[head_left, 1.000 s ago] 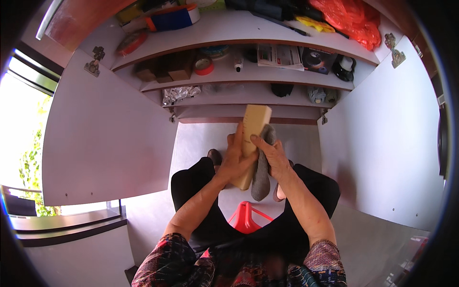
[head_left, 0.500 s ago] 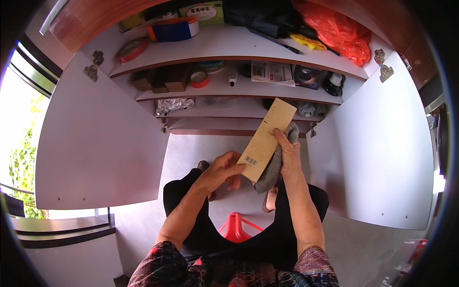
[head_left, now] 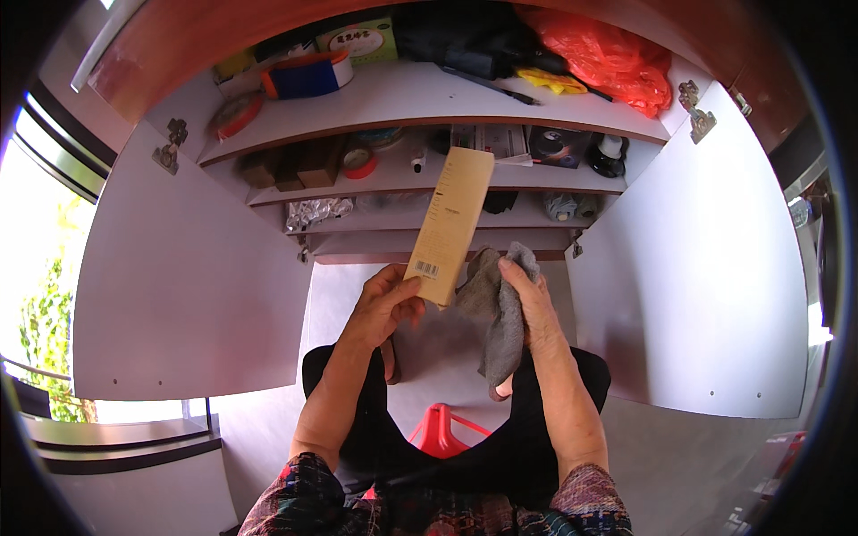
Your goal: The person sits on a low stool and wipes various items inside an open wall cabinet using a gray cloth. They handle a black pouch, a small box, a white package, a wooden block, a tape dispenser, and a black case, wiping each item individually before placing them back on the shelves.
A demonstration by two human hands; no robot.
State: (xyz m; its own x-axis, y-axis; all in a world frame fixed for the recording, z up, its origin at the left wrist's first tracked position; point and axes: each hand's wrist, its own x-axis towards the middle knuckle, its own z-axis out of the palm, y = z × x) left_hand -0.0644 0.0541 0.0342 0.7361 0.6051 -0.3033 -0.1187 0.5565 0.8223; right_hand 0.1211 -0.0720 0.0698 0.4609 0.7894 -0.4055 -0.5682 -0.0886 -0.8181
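A long, flat yellowish cardboard box [head_left: 451, 214] tilts upward in front of the cabinet shelves. My left hand [head_left: 386, 304] grips its lower end, thumb on the face beside a barcode. To the right, my right hand [head_left: 529, 304] is closed on a crumpled grey cloth [head_left: 505, 335], with the thumb across its top. The cloth hangs down past the palm, and a loose fold reaches toward the box. Box and right hand are apart. Fingers of the right hand behind the cloth are partly hidden.
Two white cabinet doors [head_left: 192, 286] [head_left: 688, 268] stand open on either side. The shelves hold a red plastic bag [head_left: 608, 54], a black umbrella-like bundle [head_left: 465, 40], tape rolls [head_left: 359, 163], brown boxes [head_left: 319, 165] and crumpled foil [head_left: 317, 213]. Between my knees is a red stool [head_left: 439, 433].
The box has moved left and up, out of my right hand, and is now held by my left hand alone. The cloth stays in my right hand, more unfolded.
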